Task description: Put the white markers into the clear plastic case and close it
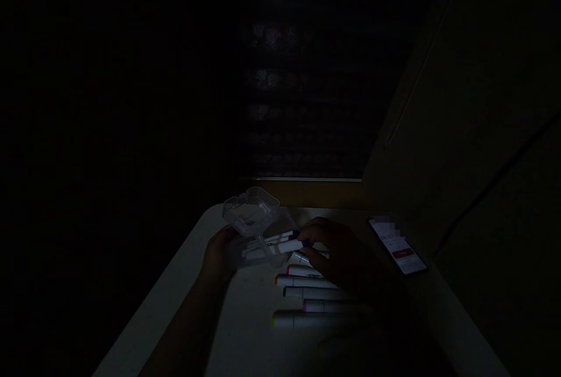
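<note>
In dim light, my left hand (pixel 219 254) grips the left side of a clear plastic case (pixel 250 211) whose lid stands raised. White markers lie inside the case's lower part. My right hand (pixel 326 245) pinches the dark blue end of a white marker (pixel 287 246), whose other end reaches into the case. Another marker (pixel 280 237) lies just behind it, close to my right fingertips. Below my right hand, several white markers with coloured ends, such as an orange-tipped marker (pixel 302 281) and a yellow-tipped marker (pixel 298 321), lie side by side on the table.
The pale table (pixel 245 330) has a rounded far left corner. A phone (pixel 398 246) with a lit screen lies near its right edge, beside a wall. A dark cable (pixel 486 190) runs along that wall. Behind the table is a dark window covering (pixel 272 79) above a sill.
</note>
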A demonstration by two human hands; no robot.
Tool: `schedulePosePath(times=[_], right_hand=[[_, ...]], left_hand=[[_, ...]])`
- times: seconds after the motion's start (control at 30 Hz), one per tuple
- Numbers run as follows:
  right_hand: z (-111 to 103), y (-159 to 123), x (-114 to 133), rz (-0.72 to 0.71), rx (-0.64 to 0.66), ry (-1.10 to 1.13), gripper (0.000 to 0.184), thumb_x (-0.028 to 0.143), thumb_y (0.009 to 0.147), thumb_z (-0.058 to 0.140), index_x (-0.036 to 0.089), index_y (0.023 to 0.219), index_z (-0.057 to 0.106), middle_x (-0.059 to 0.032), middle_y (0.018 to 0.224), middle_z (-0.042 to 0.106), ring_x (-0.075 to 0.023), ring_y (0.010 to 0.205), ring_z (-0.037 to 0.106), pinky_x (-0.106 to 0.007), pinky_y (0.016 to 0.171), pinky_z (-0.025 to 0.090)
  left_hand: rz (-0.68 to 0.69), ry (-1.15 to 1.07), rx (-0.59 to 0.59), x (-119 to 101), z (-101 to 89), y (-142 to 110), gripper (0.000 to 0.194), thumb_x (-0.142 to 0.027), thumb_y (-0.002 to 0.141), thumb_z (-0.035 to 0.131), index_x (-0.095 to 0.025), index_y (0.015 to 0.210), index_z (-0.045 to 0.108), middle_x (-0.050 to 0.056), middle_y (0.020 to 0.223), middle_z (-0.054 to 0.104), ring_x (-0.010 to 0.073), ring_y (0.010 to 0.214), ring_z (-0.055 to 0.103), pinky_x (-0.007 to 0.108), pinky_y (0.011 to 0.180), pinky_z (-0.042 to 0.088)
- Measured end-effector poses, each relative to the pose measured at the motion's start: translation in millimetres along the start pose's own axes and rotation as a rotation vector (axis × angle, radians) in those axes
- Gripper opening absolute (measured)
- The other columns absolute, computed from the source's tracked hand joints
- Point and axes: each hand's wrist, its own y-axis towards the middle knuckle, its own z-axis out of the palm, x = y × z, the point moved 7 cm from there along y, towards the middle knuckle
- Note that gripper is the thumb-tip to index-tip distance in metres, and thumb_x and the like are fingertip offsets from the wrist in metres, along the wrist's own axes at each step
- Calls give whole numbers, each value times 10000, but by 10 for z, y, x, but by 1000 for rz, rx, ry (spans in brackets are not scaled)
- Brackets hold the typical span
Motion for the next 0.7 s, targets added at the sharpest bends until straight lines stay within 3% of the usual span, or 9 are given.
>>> schedulePosePath(times=[0.13,0.27,0.5,0.6,0.7], right_hand=[[-38,20,-36,-18,-43,26,132,116,813,503,167,801,624,-33,854,665,-132,787,619,-257,725,461],[-62,-4,-173,52,-42,2,157,194,831,504,180,907,641,-43,908,673,-145,829,627,-281,758,464],[162,-76,-630,291,178,-111,345,284,819,532,178,1138,608,-89,1059,661,-199,996,610,-337,873,462],[347,-102,-893,385,295,-143,374,310,794,558,167,1134,618,-116,1102,652,-228,1016,609,-343,853,472],[475,-119,-1111,420,323,-160,349,295,766,577,154,1077,649,-125,1073,660,-243,983,618,-341,807,479]], left_hand=[[-30,-9,-12,32,-41,23,217,-197,640,607,-94,821,668,78,703,678,241,658,677,308,584,542],[-31,15,-38,12,-41,5,184,-184,632,596,-107,786,661,67,681,672,228,611,669,289,520,526],[-70,8,-85,-13,6,-64,154,-172,632,564,-113,752,642,62,646,661,224,545,651,300,478,517],[-76,-21,-110,-12,8,-71,182,-151,626,561,-106,781,646,68,661,669,228,553,653,292,472,509],[-64,-23,-99,-18,13,-65,207,-166,623,576,-103,806,653,75,682,679,235,561,652,284,451,492]])
